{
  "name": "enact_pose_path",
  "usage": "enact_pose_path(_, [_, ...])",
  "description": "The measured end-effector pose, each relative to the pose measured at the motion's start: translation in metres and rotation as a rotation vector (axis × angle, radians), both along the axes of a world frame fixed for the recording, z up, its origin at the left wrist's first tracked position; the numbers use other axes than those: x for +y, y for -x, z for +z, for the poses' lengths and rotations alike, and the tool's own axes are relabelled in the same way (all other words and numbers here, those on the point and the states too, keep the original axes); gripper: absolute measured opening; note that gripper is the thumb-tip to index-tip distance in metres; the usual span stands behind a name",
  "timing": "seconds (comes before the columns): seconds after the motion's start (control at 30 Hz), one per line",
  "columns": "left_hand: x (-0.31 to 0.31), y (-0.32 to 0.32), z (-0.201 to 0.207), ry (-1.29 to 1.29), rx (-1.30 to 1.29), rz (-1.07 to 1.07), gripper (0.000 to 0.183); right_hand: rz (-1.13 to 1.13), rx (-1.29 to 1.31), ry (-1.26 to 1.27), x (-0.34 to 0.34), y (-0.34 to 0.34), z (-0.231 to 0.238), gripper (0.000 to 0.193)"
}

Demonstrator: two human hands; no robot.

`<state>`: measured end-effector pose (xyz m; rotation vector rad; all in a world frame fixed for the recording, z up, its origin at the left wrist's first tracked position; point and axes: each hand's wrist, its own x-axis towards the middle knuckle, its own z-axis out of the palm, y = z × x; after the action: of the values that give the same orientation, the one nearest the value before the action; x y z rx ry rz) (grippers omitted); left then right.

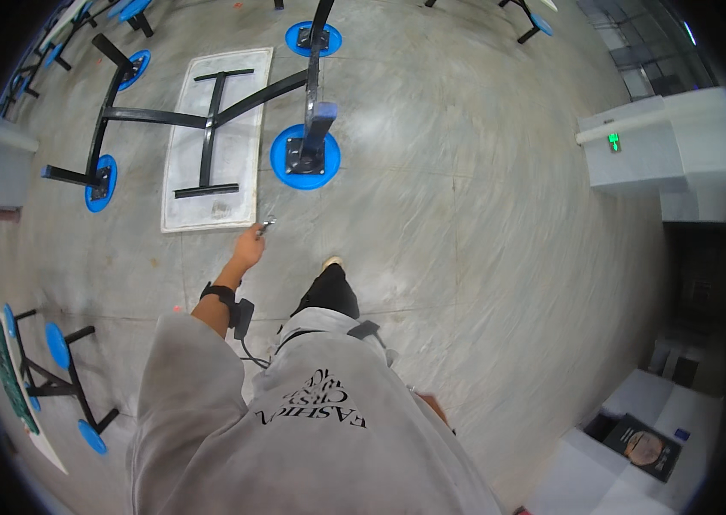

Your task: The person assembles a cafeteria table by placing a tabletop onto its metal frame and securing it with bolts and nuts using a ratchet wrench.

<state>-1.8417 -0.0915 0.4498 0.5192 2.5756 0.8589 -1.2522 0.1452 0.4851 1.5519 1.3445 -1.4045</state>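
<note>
My left hand is stretched out in front of me, its fingers closed round a small silver metal tool, perhaps a wrench; its exact kind is too small to tell. Just beyond the hand lies an upside-down white tabletop on the floor. A black metal frame rises from it, with arms reaching out to blue round stool seats that rest face down on the floor. The nearest seat is just past the tool, not touched. On my right, only a sliver of skin shows beside my shirt; the right hand's fingers are hidden.
Smooth grey concrete floor spreads to the right. Another table with blue stools stands at the lower left, and more are at the far left. A white box-like structure is at the right. A dark box sits on a pale surface at lower right.
</note>
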Motion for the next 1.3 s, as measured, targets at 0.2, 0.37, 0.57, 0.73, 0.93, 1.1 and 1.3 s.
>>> enact_pose_path(0.2, [0.204,-0.001,0.061,-0.382,-0.575,-0.091,0.046,-0.212,-0.077,-0.063,0.082,-0.002,0.036,0.029])
enact_pose_path(0.37, [0.335,0.034,0.080,-0.521,-0.553,-0.033,0.045,-0.202,-0.022,-0.093,0.219,0.063,0.020,0.028])
enact_pose_path(0.57, [0.407,0.069,0.111,-0.781,-0.732,0.379,0.046,0.012,0.022,-0.191,0.457,0.220,0.013,0.028])
enact_pose_path(0.73, [0.424,0.098,0.131,-0.940,-0.633,0.545,0.045,0.499,0.305,-0.451,0.615,0.436,0.033,0.025])
enact_pose_path(0.93, [0.433,0.155,0.119,-1.379,-0.710,0.896,0.022,0.640,0.653,-0.316,0.627,0.672,0.068,0.021])
enact_pose_path(1.1, [0.433,0.199,0.109,-1.634,-0.619,1.134,0.012,0.637,0.843,0.140,0.524,0.806,0.131,0.015])
enact_pose_path(1.3, [0.424,0.237,0.136,-1.547,-0.466,1.213,0.014,0.867,0.886,0.644,0.428,0.911,0.185,0.053])
